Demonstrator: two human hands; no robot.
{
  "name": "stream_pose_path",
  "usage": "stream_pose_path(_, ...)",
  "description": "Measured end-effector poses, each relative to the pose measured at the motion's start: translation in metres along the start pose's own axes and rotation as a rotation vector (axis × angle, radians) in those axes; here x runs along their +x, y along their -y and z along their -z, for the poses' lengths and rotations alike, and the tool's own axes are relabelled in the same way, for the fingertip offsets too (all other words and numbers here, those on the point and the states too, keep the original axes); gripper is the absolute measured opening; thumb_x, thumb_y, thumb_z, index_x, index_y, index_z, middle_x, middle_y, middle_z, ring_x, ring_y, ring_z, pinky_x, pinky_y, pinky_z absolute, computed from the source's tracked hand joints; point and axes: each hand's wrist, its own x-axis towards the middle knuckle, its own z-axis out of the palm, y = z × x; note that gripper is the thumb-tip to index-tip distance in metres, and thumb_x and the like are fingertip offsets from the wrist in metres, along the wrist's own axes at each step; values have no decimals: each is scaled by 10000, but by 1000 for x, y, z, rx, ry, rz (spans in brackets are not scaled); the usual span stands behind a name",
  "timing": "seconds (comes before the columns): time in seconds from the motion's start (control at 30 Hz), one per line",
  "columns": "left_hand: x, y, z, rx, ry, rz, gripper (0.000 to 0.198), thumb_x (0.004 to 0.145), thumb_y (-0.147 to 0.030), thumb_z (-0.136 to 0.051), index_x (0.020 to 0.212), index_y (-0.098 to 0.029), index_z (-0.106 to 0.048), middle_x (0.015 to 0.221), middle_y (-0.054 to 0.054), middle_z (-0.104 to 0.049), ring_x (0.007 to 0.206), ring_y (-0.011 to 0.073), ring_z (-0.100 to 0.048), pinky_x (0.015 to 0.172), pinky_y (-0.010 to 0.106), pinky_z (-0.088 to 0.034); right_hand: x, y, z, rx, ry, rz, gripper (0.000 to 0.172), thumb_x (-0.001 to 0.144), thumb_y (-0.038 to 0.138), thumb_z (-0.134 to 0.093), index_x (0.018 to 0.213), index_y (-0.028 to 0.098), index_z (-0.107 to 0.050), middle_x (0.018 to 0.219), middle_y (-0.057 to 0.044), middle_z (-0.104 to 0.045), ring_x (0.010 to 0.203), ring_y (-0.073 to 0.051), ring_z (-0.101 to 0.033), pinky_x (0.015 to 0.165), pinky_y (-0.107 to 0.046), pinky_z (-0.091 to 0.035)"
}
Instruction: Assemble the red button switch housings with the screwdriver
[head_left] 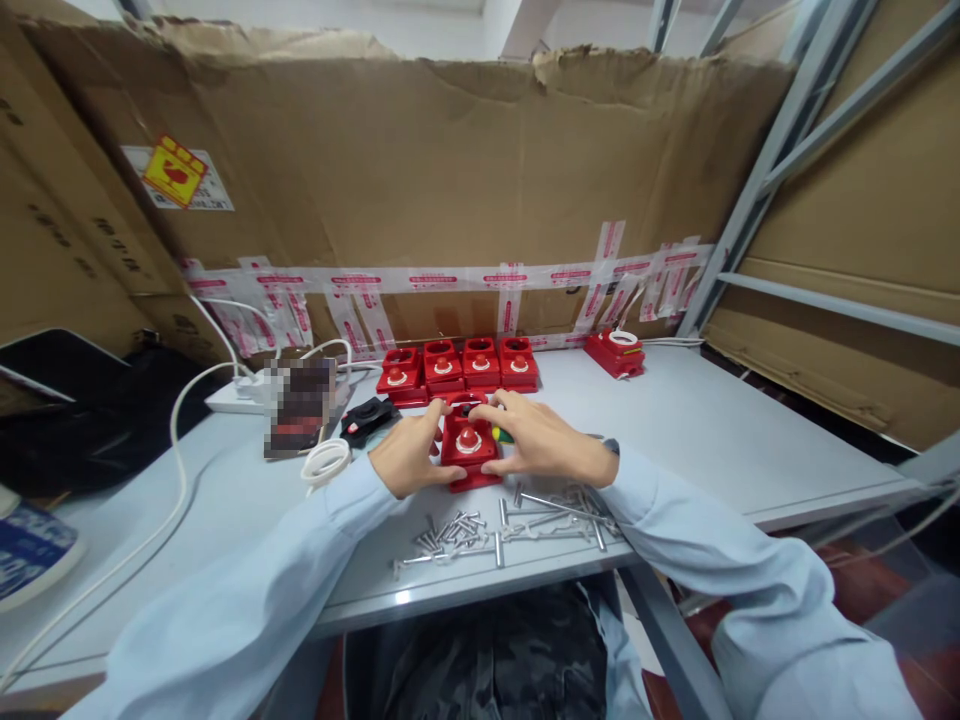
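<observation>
A red plastic housing (471, 462) with a red dome and a pale ring stands at the middle of the table, between my hands. My left hand (409, 452) is closed round its left side, thumb at the lower front edge. From the other side my right hand (544, 442) grips it, thumb low and fingers over the top near a small black part (468, 409). A yellow and green handle (502, 435) shows beneath my right palm; most of it is hidden. Just in front lie a pile of metal screws (454, 532) and several metal rods (551, 515).
Several similar red housings (480, 364) line the back, and another with a white ring (616, 352) sits farther right. White rings (326, 461), a black part (369, 420) and a power strip (234, 398) with cables are to the left. A cardboard wall (450, 160) rises behind.
</observation>
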Motion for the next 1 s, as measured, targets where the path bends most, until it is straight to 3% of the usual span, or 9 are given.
stream_pose_path(0.2, -1, 3, -2, -61, -2, -6, 609, 604, -395, -736, 1068, -178, -406, 695, 9, -657, 591, 217, -660, 554, 294, -492, 1, 1, 2, 29, 42, 54, 392, 783, 388, -660, 1114, 198, -573, 991, -57, -495, 837, -172, -479, 725, -295, -404)
stream_pose_path(0.37, -1, 3, 0, -98, 44, 11, 614, 592, -406, -732, 1046, -184, -384, 670, -2, -652, 585, 215, -659, 565, 299, -484, 2, -2, -1, 46, 41, 57, 362, 777, 366, -659, 1069, 164, -589, 992, -67, -506, 852, -178, -486, 739, -306, -413)
stream_pose_path(0.7, 1, 10, 9, -11, 51, -33, 750, 623, -512, -685, 1214, -171, -375, 921, 83, -669, 735, 223, -662, 617, 306, -479, -12, -7, 8, 34, 72, -62, 253, 741, 250, -648, 971, 154, -605, 955, -63, -579, 812, -167, -530, 719, -289, -401)
stream_pose_path(0.87, 2, 11, 2, 25, 79, -71, 739, 656, -528, -656, 1246, -177, -382, 991, 102, -664, 783, 233, -660, 621, 312, -487, -33, -22, 16, -12, 88, -166, 206, 767, 200, -606, 966, 157, -637, 941, -71, -606, 812, -170, -554, 734, -296, -404)
stream_pose_path(1.0, 9, 16, -7, -13, 46, -73, 668, 737, -457, -576, 1279, -151, -335, 1166, 191, -625, 991, 288, -640, 702, 363, -522, -34, -24, 12, -28, 44, -137, 257, 796, 216, -583, 1047, 175, -618, 1017, -84, -594, 876, -188, -557, 760, -309, -416)
